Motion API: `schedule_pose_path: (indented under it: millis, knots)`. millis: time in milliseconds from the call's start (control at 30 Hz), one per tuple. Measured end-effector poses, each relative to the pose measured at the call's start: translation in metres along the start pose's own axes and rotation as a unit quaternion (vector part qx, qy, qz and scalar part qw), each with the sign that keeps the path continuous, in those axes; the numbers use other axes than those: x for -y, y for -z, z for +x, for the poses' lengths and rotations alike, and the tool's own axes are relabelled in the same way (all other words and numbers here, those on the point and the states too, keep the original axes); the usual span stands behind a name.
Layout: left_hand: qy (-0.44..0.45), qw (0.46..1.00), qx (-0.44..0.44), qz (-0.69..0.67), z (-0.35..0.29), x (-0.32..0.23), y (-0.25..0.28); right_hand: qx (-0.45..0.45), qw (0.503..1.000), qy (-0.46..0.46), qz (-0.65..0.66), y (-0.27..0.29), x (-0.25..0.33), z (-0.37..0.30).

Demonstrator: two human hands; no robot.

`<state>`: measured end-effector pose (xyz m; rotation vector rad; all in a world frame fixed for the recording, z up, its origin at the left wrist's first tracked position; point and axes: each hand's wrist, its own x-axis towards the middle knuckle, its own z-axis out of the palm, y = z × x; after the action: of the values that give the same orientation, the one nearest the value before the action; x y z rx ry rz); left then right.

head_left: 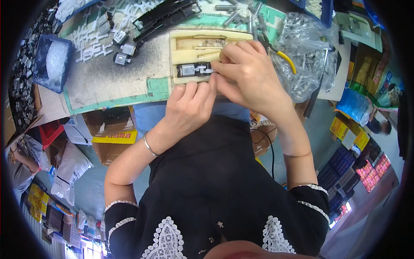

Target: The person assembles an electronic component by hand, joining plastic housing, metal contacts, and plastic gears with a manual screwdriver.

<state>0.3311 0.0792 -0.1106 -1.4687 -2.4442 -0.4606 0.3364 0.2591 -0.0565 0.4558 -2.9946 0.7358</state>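
Note:
A cream-coloured fixture block (174, 55) with long recesses lies at the table's near edge. In its front recess sits a narrow black housing with a small silver motor (187, 70) and white plastic pieces (202, 69). My left hand (190, 102) is curled against the block's near side, its index fingertip at the housing; its thumb is hidden. From the right, my right hand (250, 71) bends over the housing's right end, thumb and fingers pinched together by the white pieces. Whatever lies between those fingertips is too small or covered to make out.
Loose motors (122, 59), white plastic parts (92, 43) and black housings (166, 17) lie behind and left. A blue bin (54, 62) stands at far left. Yellow-handled pliers (286, 61) rest beside a clear plastic bag (304, 56) on the right. Cardboard boxes (110, 123) stand below the table.

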Motion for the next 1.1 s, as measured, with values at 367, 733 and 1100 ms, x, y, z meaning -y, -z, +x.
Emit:
schedule_pose_path:
  millis: [367, 733, 1100]
  knots:
    - [-0.028, 0.99, -0.038, -0.131, -0.001, 0.006, 0.007, -0.055, 0.962, -0.259, -0.065, 0.023, -0.085, 0.005]
    - [0.22, 0.966, -0.099, -0.097, -0.019, 0.063, 0.046, -0.125, 0.937, -0.231, 0.231, 0.038, -0.072, -0.004]
    - [0.229, 0.973, 0.008, -0.039, -0.013, 0.146, 0.057, -0.135, 0.788, -0.206, 0.565, 0.012, -0.014, 0.005]
